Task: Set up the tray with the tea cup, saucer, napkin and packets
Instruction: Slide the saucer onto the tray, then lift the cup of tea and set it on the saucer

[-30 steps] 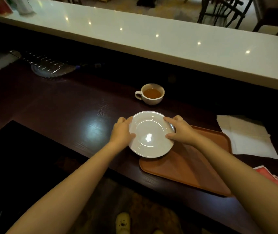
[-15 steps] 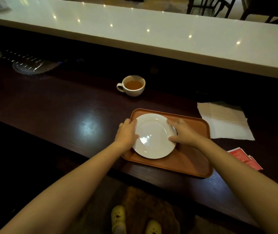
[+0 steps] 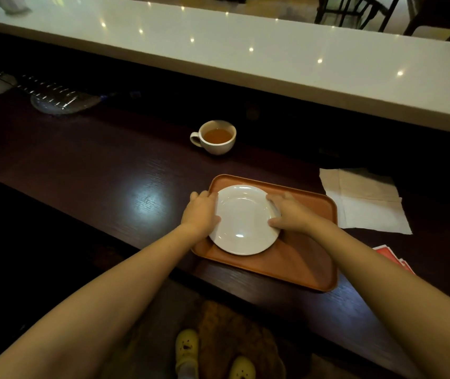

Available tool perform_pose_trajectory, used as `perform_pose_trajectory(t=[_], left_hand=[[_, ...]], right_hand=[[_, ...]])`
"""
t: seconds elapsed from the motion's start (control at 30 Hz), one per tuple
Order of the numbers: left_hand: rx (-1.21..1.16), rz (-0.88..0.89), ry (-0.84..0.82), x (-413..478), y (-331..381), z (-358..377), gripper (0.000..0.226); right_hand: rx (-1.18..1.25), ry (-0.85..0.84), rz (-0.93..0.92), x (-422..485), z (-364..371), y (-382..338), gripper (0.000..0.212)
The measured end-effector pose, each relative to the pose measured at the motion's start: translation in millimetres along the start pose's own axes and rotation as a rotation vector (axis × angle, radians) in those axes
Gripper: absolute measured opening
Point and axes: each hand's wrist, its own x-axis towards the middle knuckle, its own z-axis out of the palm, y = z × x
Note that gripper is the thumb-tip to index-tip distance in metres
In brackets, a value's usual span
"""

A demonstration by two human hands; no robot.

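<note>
A white saucer lies on the left half of the orange-brown tray. My left hand grips the saucer's left rim and my right hand grips its right rim. A white cup of tea stands on the dark counter beyond the tray, handle to the left. An unfolded white napkin lies just right of the tray. Red packets peek out at the right, partly hidden by my right forearm.
A raised white bar top runs across the back. A glass dish with a metal rack sits at the far left. The dark counter's front edge runs diagonally below the tray, with my feet on the floor under it.
The saucer, held by both hands, moved from the tray's left edge onto the tray's left half. The view shifted, so the cup and napkin sit differently in frame.
</note>
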Motion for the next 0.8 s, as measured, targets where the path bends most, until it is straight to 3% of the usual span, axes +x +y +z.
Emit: perform_pose_trajectory(t=[0.13,0.3,0.5,0.8], left_hand=[[-0.008,-0.004,0.006,0.7,-2.7,-4.7,0.055],[-0.113,-0.063,0.099,26.8,-19.8,-24.8,0.058],[-0.412,-0.089,0.110,91.3,-56.4,-64.6,0.081],[-0.574,0.048,-0.062,178.4,-100.7,-85.8,0.107]], right_hand=[[-0.023,0.094,0.014,8.6,-12.4,-6.1,0.058],[0.038,0.185,0.021,31.5,-28.4,-18.6,0.069],[0.223,0.244,0.116,76.4,-40.0,-32.5,0.082],[0.374,0.237,0.061,155.3,-36.7,-59.4,0.103]])
